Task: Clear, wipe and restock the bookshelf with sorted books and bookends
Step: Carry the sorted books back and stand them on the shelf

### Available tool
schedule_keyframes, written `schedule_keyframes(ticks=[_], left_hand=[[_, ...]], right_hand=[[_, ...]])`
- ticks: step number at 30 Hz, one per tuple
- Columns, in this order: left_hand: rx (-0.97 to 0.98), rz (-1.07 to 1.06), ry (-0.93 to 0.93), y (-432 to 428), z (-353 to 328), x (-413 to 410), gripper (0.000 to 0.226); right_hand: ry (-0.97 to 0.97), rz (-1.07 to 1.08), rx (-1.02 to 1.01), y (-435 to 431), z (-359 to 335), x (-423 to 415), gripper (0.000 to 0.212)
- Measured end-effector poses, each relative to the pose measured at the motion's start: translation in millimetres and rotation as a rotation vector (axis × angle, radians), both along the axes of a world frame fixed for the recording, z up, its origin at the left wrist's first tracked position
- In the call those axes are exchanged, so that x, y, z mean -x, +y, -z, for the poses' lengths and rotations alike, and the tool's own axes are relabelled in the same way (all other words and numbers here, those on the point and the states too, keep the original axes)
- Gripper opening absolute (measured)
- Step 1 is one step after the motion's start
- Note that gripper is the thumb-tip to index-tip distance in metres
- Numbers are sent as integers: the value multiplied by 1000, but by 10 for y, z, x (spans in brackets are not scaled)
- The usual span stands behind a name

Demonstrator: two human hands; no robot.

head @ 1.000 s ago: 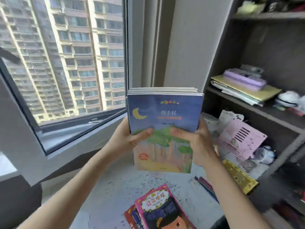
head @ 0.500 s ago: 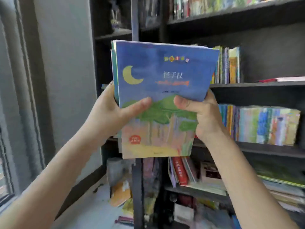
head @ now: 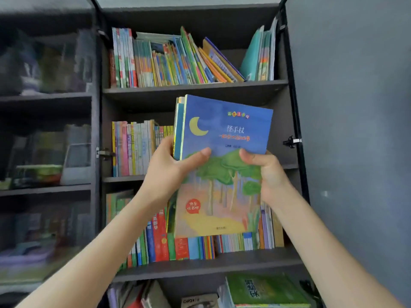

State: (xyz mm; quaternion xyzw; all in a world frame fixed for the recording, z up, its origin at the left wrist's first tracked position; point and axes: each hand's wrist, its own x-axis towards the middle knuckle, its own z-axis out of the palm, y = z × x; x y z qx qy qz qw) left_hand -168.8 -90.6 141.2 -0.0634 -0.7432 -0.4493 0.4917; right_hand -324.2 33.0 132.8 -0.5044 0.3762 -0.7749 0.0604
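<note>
At the dark bookshelf (head: 195, 88), left hand (head: 164, 172) and right hand (head: 270, 174) clasped a picture-book stack (head: 224, 130), seemingly restocking, due next into the middle shelf (head: 289, 166) gap.

- A dark bookcase (head: 195, 87) fills the middle, with three shelf boards (head: 200, 266) set one above another under its top board.
- Its side walls are black. A right hinge (head: 292, 141) of metal sits on the right wall and a left hinge (head: 104, 152) on the left wall.
- Just left stands a second dark shelf unit (head: 44, 190), blurred, seemingly behind glass with a pale sheen.
- A plain grey-blue panel (head: 355, 107) takes up the right side; whether it is wall or open door is unclear.
- A pale strip (head: 189, 1) shows above the bookcase.
- The light is soft and even, and the bookcase's back lies in shade.
</note>
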Motion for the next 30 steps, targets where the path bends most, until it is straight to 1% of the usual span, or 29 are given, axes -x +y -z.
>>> schedule_keyframes(ticks=[2,3,4,5,6,7,8,9,10,12,14,17,19,21,23,24,26,30], left_hand=[[-26,-93,76,54,-95,392,49],[-39,-144,109,66,-162,594,45],[-49,-198,136,79,-223,754,42],[-59,-243,163,54,-299,978,42],[-70,-276,183,8,-359,1147,43],[-84,-306,205,-47,-425,1312,44],[-102,-337,222,-143,-488,1466,47],[-127,-364,241,-231,-538,1586,49],[-154,-398,263,-317,-588,1710,52],[-194,-473,306,-464,-684,1929,55],[-221,-522,334,-579,-768,2155,53],[-250,-583,376,-727,-881,2491,49],[-223,-629,374,-793,-939,2692,49],[-168,-658,371,-806,-1008,2842,48],[-111,-675,370,-842,-1072,3022,47],[-88,-684,369,-863,-1108,3111,47],[-46,-702,362,-844,-1169,3265,47],[7,-725,331,-861,-1238,3583,47]], right_hand=[[48,26,-79,44,-192,332,58],[72,87,-122,51,-293,530,48],[101,183,-166,45,-374,716,38],[162,341,-222,30,-463,1001,33],[254,542,-298,9,-507,1280,37],[368,777,-401,-16,-534,1598,46],[479,984,-540,-31,-543,1869,53],[557,1116,-676,-47,-539,2109,60],[594,1171,-788,-72,-539,2336,66],[615,1157,-970,-153,-549,2682,78],[666,1093,-1132,-326,-588,2941,89],[810,911,-1289,-747,-643,3171,99],[891,823,-1308,-1023,-651,3178,96],[900,730,-1331,-1182,-673,3136,92],[912,641,-1397,-1276,-723,3180,80],[934,640,-1428,-1267,-754,3222,72],[949,722,-1470,-1137,-789,3325,63],[949,861,-1602,-870,-770,3570,57]])
